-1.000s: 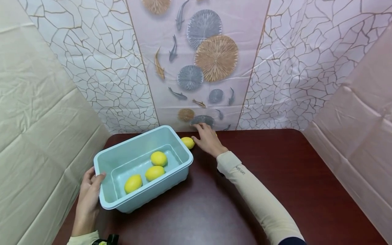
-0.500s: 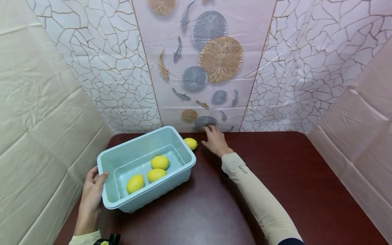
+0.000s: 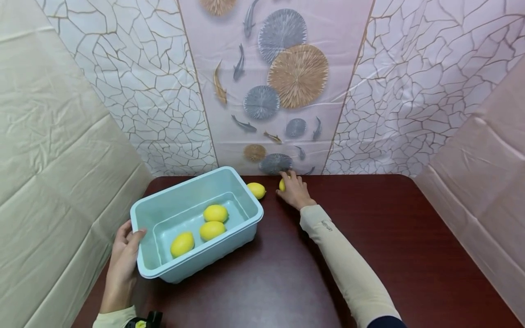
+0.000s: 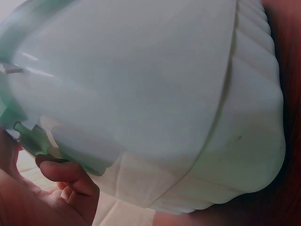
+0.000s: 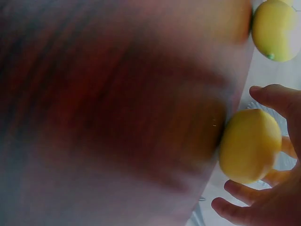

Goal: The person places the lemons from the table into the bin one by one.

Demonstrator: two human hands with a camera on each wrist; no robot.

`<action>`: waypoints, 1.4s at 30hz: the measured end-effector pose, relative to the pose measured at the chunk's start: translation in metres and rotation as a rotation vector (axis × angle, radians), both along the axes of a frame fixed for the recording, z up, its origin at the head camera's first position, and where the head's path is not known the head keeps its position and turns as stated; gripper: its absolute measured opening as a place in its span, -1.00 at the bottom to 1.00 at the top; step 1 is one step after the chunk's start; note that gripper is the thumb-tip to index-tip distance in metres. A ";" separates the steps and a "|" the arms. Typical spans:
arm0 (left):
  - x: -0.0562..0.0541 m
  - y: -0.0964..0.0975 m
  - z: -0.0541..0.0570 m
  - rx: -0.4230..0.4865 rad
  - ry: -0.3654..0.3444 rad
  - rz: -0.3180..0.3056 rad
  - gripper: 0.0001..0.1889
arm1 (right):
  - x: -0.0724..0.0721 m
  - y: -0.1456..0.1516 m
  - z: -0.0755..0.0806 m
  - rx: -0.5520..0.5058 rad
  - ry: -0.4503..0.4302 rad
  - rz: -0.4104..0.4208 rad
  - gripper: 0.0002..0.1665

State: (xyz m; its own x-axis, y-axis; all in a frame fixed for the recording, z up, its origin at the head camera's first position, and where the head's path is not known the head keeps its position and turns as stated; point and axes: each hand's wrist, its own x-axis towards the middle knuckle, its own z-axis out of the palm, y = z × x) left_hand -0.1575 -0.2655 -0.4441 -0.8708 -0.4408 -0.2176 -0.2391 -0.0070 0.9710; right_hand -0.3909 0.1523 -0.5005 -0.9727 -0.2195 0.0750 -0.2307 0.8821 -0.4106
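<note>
My left hand (image 3: pixel 122 264) grips the left end of a light blue plastic tub (image 3: pixel 213 255), thumb over its rim. Inside lie three lemons: one (image 3: pixel 182 244) toward the left, one (image 3: pixel 212 231) in the middle and one (image 3: pixel 215 213) behind it. In the left wrist view the tub's outer wall (image 4: pixel 141 84) fills most of the picture. At the table's far edge, my right hand (image 3: pixel 296 190) reaches over a lemon (image 5: pixel 250 146) standing on the wood. Its fingers spread around that lemon, and the thumb is apart from it. Another lemon (image 3: pixel 256 190) rests just right of the tub.
The dark red-brown wooden table (image 3: pixel 389 246) stretches right and forward of the tub. A patterned cloth wall (image 3: pixel 229 150) stands close behind the table's far edge. Beige cloth panels (image 3: pixel 74 159) line both sides.
My right hand has moved away from the lemon beside the tub, slightly to the right. A lemon mostly hidden behind that hand now shows at its fingers. The left hand keeps holding the tub.
</note>
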 end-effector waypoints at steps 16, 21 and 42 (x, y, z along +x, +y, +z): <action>0.000 0.002 0.001 0.001 0.014 -0.009 -0.29 | 0.000 0.008 -0.007 0.056 -0.027 0.005 -0.27; 0.000 0.002 0.000 -0.004 0.006 -0.008 -0.28 | 0.005 0.010 -0.005 0.042 -0.042 0.019 -0.32; 0.003 0.000 -0.002 0.006 0.032 -0.002 -0.31 | 0.012 0.002 0.007 -0.027 0.026 0.082 -0.35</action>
